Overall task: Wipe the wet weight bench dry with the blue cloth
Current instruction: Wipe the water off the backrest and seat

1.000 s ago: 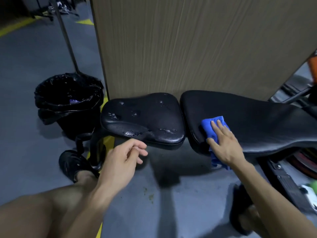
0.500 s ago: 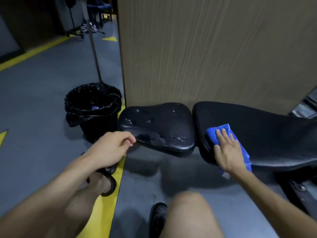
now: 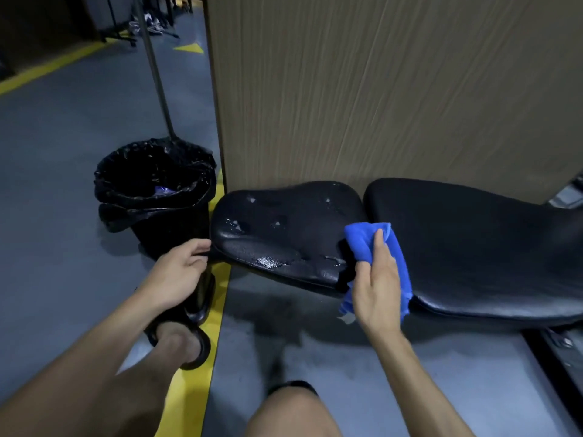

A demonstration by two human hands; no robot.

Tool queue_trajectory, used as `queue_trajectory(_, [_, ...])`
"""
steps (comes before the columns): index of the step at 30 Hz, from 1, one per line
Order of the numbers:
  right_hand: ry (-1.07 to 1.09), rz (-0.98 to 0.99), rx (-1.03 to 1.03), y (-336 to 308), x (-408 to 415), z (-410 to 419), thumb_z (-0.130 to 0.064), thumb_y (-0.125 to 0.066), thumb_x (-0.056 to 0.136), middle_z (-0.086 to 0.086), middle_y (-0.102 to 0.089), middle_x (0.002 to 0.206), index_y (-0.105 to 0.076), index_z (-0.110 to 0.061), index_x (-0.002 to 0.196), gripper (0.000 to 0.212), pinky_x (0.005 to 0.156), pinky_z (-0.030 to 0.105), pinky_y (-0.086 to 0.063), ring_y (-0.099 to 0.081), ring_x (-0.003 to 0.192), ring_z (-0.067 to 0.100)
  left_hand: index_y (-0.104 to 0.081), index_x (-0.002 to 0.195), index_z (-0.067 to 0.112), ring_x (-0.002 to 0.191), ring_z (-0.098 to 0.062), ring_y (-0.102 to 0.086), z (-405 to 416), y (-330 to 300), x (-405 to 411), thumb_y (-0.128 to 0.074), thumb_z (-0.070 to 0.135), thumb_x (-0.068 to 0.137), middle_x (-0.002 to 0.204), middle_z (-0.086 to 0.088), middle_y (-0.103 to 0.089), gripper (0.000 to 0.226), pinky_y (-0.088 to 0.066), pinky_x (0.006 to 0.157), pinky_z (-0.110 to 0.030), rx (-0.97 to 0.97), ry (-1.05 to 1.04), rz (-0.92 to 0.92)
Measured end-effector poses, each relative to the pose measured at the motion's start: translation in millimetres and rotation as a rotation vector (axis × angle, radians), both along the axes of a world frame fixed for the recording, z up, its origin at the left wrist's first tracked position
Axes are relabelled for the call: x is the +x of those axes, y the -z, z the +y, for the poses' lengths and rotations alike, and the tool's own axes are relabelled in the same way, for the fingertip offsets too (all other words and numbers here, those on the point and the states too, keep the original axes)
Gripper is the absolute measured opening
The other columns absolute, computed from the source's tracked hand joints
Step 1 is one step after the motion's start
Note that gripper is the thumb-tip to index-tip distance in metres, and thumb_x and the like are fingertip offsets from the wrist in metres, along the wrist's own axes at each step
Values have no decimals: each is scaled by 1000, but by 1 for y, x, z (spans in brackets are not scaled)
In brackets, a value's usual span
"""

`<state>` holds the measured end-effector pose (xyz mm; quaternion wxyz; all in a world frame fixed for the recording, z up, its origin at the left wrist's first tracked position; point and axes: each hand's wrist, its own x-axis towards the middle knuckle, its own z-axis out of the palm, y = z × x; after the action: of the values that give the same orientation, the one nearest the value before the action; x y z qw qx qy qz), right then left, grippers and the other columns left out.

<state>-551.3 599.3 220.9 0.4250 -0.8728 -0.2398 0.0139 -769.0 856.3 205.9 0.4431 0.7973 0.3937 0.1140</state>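
The black weight bench has a small seat pad [image 3: 284,228] on the left, beaded with water drops and a puddle near its front edge. Its long back pad [image 3: 467,247] stretches to the right and looks dull and dry. My right hand [image 3: 377,279] is closed on the blue cloth [image 3: 369,238] and presses it over the gap between the two pads, against the seat pad's right end. My left hand [image 3: 179,272] hovers just left of the seat pad's front corner, fingers loosely curled, holding nothing.
A black bin with a bag liner [image 3: 154,190] stands left of the bench, a pole [image 3: 157,77] rising behind it. A wooden panel [image 3: 378,89] backs the bench. Yellow floor tape [image 3: 195,373] runs beneath my left leg. Metal frame parts [image 3: 561,345] sit at the right.
My right hand has slid the cloth left, from the back pad's end onto the gap by the seat pad. The left hand has moved closer to the seat pad's corner. The view has shifted.
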Motion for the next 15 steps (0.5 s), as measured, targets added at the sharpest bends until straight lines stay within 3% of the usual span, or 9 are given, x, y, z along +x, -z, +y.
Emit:
queue_trajectory(2, [-11, 20, 76, 7, -13, 9, -30, -27, 89, -4, -37, 159, -19, -28, 158, 69, 112, 47, -39, -48, 136, 23, -51, 141, 23, 122, -9, -59, 2, -1, -4, -48, 8, 100, 139, 7, -58, 43, -43, 111, -43, 13, 59, 22])
queue_trajectory(6, [-116, -42, 51, 2, -20, -3, -23, -31, 95, -16, -19, 164, -23, -23, 159, 64, 123, 26, -14, -13, 150, -3, -48, 145, 24, 127, -11, -56, 5, -5, -3, -47, 16, 102, 142, 11, -55, 44, -42, 111, -39, 97, 117, 76])
queue_trajectory(9, [-285, -150, -88, -7, 4, -20, -26, -36, 96, -15, -24, 163, -28, -23, 158, 63, 120, 17, -14, -17, 149, -2, -51, 143, 24, 124, -12, -58, 8, -10, -1, -47, 19, 103, 140, 9, -58, 41, -45, 109, -41, 128, 118, 93])
queue_trajectory(11, [-262, -132, -122, -9, 20, -10, -29, -36, 94, -15, -26, 163, -35, -25, 155, 61, 120, 16, -14, -18, 149, -4, -53, 141, 25, 121, -11, -61, 8, -12, 0, -46, 20, 103, 138, 8, -60, 39, -47, 107, -43, 130, 111, 91])
queue_trajectory(15, [-72, -241, -164, -4, -2, 35, -33, -27, 88, 4, -36, 160, -46, -13, 149, 66, 123, 36, -20, -27, 150, 21, -51, 142, 23, 112, -5, -63, 1, -13, -1, -44, 18, 104, 139, 10, -58, 40, -50, 104, -42, 107, 86, 61])
